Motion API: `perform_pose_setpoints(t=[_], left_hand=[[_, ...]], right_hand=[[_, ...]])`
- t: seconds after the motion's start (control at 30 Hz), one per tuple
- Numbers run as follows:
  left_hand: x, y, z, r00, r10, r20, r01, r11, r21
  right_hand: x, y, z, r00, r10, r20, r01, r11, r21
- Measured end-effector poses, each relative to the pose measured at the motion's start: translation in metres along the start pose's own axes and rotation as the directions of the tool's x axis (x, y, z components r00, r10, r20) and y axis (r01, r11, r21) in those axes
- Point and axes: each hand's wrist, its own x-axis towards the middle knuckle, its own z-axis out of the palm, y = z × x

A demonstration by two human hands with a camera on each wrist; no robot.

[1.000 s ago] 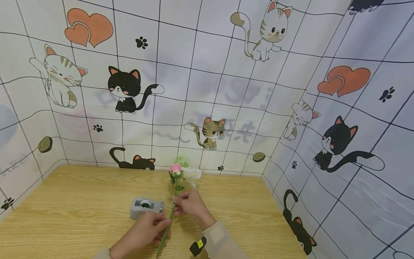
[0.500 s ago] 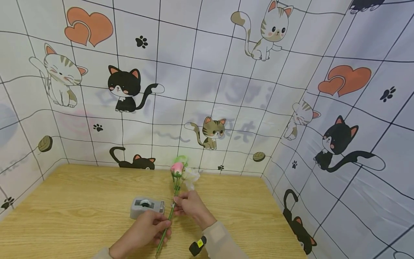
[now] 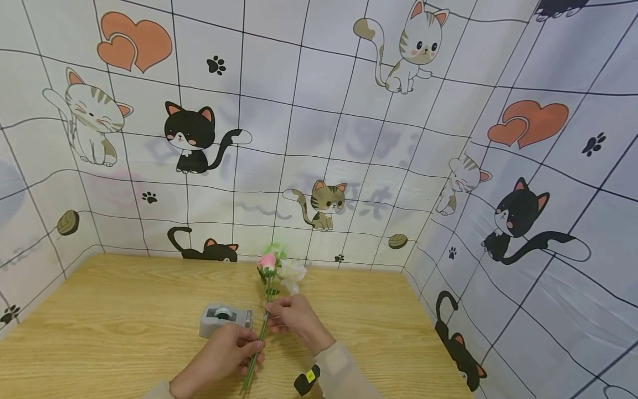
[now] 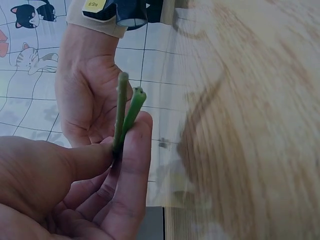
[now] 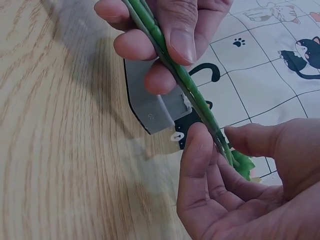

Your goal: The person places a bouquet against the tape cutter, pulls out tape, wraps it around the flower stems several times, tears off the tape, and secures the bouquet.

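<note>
A small bunch of flowers slants over the table between both hands. It has a pink rose (image 3: 267, 261), a white flower (image 3: 291, 272) and thin green stems (image 3: 254, 363). My left hand (image 3: 226, 352) pinches the stems low down between thumb and fingers. Two cut stem ends (image 4: 134, 107) stick out past that grip in the left wrist view. Higher up, below the blooms, my right hand (image 3: 298, 321) holds the stems; in the right wrist view its thumb (image 5: 252, 140) and index finger lie on either side of them.
A grey tape dispenser (image 3: 211, 327) stands on the wooden table (image 3: 124, 310), just behind the left hand. A cloth (image 3: 279, 138) printed with cats and grid lines hangs behind and at the sides. A black wrist camera (image 3: 306, 379) sits by the right sleeve.
The blooms have swung slightly, the pink rose a little to the left of where it was half a second ago. Both hands keep their places on the stems.
</note>
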Motion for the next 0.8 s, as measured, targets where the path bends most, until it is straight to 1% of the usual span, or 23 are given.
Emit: perform_pose_setpoints(t=[0.17, 0.3, 0.5, 0.6, 0.8], left_hand=[[-0.001, 0.000, 0.000, 1.000, 0.020, -0.004, -0.020, 0.999, 0.031], [-0.001, 0.001, 0.000, 0.999, 0.033, -0.019, -0.032, 0.997, 0.074], [-0.002, 0.003, 0.000, 0.998, 0.042, -0.052, -0.035, 0.991, 0.128], [-0.002, 0.004, 0.001, 0.996, 0.043, -0.074, -0.031, 0.987, 0.155], [-0.001, 0.005, 0.003, 0.990, 0.069, -0.119, -0.041, 0.975, 0.220]], right_hand=[[-0.002, -0.001, 0.001, 1.000, -0.016, -0.013, 0.015, 0.999, -0.033], [-0.003, -0.002, 0.003, 0.997, -0.063, -0.033, 0.060, 0.994, -0.087], [-0.003, -0.003, 0.007, 0.988, -0.137, -0.066, 0.123, 0.976, -0.178], [-0.003, -0.004, 0.010, 0.986, -0.152, -0.075, 0.136, 0.973, -0.189], [-0.002, -0.004, 0.012, 0.986, -0.145, -0.078, 0.129, 0.975, -0.182]])
